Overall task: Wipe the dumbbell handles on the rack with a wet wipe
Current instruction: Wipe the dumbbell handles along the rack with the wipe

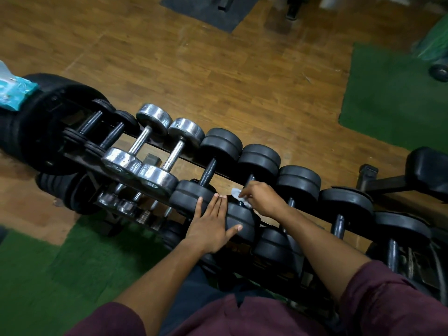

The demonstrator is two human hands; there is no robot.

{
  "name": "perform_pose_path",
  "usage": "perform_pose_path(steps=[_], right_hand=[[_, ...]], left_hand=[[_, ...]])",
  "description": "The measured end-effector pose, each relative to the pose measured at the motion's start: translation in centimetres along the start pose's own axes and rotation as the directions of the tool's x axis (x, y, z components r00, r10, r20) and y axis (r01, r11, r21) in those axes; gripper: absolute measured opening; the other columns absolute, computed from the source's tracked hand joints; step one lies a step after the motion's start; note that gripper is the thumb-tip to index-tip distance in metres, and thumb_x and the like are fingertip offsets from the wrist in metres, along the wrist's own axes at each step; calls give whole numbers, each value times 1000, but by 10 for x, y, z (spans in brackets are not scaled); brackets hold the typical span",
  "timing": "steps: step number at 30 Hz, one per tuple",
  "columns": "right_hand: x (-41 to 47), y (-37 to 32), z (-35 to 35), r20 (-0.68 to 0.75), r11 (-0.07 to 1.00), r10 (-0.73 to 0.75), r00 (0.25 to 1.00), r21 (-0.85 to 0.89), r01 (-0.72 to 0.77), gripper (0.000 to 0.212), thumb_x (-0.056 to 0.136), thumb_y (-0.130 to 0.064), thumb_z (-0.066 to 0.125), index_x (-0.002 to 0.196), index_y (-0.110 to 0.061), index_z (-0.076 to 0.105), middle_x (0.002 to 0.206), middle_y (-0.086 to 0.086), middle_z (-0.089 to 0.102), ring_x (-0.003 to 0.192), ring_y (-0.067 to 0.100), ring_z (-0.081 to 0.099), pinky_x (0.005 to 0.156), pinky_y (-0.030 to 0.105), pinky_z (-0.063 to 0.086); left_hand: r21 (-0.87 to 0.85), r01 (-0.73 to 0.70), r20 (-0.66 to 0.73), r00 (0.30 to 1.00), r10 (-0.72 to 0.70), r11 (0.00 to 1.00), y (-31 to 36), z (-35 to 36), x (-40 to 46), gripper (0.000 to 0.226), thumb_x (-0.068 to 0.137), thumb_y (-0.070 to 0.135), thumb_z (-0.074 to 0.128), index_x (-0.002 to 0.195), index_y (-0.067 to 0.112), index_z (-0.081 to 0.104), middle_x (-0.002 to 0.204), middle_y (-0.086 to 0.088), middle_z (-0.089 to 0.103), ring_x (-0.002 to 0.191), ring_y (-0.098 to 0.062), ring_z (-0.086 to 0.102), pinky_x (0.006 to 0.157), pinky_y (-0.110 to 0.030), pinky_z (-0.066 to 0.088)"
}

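Nearest: maroon sleeves and two bare forearms reaching over the rack.

Left hand (pixel 211 225): flat, fingers straight and slightly spread, palm pressed on the near head of a black dumbbell (pixel 238 220), thumb lying along that head. It steadies; it grips nothing.

Right hand (pixel 263 198): fingers curled, pinching a white wet wipe (pixel 238 196) against the handle of that same dumbbell, just behind the near head. Most of the handle is hidden under the hand; a short stretch shows beyond the knuckles.

Rack (pixel 312 212): dark rails running from upper left to lower right, top row holding black dumbbells with handles spanning the gap between the rails. Neighbouring black handle (pixel 208 174) to the left stands bare; two chrome dumbbells (pixel 155 144) sit further left. A lower tier shows beneath.

Judgement on the step: wrap the wipe fully round the bar, then twist while sliding head to head, so the underside is covered too. Keep the left palm firm so the weight does not roll.

Far left: wipe packet (pixel 13 89), teal and white, resting on stacked black plates.

Beyond: wooden floor (pixel 218 76), green mats.
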State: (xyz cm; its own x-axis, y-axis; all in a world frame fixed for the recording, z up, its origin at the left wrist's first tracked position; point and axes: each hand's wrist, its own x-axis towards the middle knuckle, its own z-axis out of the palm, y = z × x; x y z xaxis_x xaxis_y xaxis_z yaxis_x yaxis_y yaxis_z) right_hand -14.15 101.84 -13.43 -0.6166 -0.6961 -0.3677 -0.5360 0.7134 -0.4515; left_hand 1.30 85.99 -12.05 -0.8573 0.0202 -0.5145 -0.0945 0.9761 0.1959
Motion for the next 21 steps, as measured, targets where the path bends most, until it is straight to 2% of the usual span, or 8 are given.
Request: perform_pose_path(steps=[3,6,8,12,14,21], right_hand=[[3,5,-5,-99,988,140,985,79,-132,30,93,-9,59,115,-21,75,112,4,61,102,24,64,87,34,52],[3,5,-5,-148,972,207,967,144,-186,29,95,-11,56,115,-20,75,109,3,59,100,26,63,85,36,52],[1,0,-3,-112,980,177,978,108,-165,28,95,-14,58,116,-22,75,112,5,59,101,27,64,86,37,52],[-7,-8,-1,25,1000,-8,1000,-15,9,25,95,-19,62,115,-24,75,111,0,60,101,23,64,86,36,53],[-8,-9,-1,45,997,-52,998,-50,54,23,95,-20,63,114,-24,76,108,-2,60,99,20,63,84,34,52],[8,-3,-5,-12,993,55,998,-99,-56,26,94,-18,58,114,-26,74,107,4,55,93,32,64,80,42,55]], left_hand=[[3,3,7,1000,-3,1000,0,1,0,98,93,79,2,159,10,-17,170,-2,-16,152,-13,-28,121,-54,-21],[-4,5,12,1000,-5,1000,0,-1,-1,97,93,79,2,159,10,-17,170,-2,-16,152,-13,-28,121,-54,-20],[-1,6,14,1000,-6,1000,1,-2,-1,96,94,78,3,159,10,-17,170,-2,-16,151,-13,-28,121,-53,-21],[2,1,11,1000,-1,1000,1,-2,-2,96,95,78,3,159,10,-18,170,-2,-16,151,-13,-28,120,-53,-21],[0,2,8,1000,-2,1000,1,-2,-2,95,95,77,4,159,10,-17,170,-2,-16,151,-13,-28,120,-53,-21],[1,6,12,1000,-6,1000,1,-2,-2,96,94,78,3,159,10,-17,170,-1,-16,151,-12,-28,120,-53,-21]])
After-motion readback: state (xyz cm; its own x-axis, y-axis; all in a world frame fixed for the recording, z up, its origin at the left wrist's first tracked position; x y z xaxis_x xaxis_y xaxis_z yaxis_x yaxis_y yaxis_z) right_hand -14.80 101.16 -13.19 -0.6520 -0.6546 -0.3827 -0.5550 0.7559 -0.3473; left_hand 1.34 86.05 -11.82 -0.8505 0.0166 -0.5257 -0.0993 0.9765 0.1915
